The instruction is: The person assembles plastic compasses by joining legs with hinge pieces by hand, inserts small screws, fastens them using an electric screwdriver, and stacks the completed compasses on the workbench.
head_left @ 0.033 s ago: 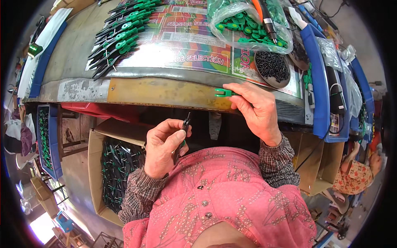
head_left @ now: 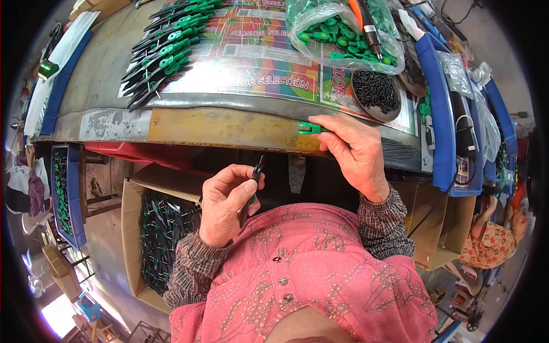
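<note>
My left hand (head_left: 226,203) is below the table edge, in front of my chest, closed around a slim black metal part (head_left: 255,170) that points upward. My right hand (head_left: 354,151) rests on the worn front edge of the table (head_left: 217,127) and pinches a small green plastic piece (head_left: 309,128) between thumb and fingers. The two hands are apart, the right one higher and further right.
Rows of black-and-green tools (head_left: 166,54) lie at the table's far left. A clear bag of green pieces (head_left: 337,34) and a dish of black screws (head_left: 376,90) sit far right. A cardboard box of parts (head_left: 163,228) stands below left. Blue bins (head_left: 437,114) line the right. Another person (head_left: 489,240) sits lower right.
</note>
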`<act>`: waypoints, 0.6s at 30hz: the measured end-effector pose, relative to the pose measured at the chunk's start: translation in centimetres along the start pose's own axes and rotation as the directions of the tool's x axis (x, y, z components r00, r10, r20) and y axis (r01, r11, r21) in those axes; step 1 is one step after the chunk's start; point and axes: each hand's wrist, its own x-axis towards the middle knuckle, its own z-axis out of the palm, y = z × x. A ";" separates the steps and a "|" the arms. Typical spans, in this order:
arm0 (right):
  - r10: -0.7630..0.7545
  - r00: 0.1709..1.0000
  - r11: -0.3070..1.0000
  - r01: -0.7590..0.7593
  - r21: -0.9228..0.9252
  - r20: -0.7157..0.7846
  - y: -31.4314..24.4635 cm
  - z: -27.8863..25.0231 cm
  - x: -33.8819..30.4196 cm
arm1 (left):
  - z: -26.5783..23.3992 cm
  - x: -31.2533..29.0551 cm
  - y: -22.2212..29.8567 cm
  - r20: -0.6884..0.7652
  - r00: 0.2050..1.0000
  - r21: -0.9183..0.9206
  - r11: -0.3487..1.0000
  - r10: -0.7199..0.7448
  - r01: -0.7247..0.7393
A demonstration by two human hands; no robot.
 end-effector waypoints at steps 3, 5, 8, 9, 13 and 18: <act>0.047 0.999 0.999 -0.047 0.024 0.011 -0.2 -0.3 -0.2 | 0.2 0.1 0.0 0.000 1.000 0.019 1.000 0.009 -0.009; 0.058 0.998 0.998 -0.058 0.034 0.001 -0.3 -0.4 -0.3 | 0.3 0.2 -0.1 -0.002 1.000 0.028 0.999 0.017 -0.017; 0.050 0.998 0.998 -0.050 0.023 -0.028 0.1 -0.7 -0.6 | 0.8 0.2 0.1 -0.009 1.000 0.050 0.999 0.018 -0.017; 0.029 0.999 1.000 -0.028 0.012 -0.040 0.2 -0.8 -0.7 | 0.8 0.1 0.2 -0.029 0.999 0.067 0.998 0.015 -0.013; -0.009 0.991 0.998 0.001 -0.059 -0.135 0.9 -1.7 -1.3 | 0.5 0.0 -0.1 -0.052 0.997 0.183 0.982 0.050 -0.040; 0.101 0.939 0.922 -0.212 -0.323 -0.328 1.7 -6.3 -2.4 | 0.2 0.3 -0.5 -0.037 0.997 0.171 0.983 0.068 -0.061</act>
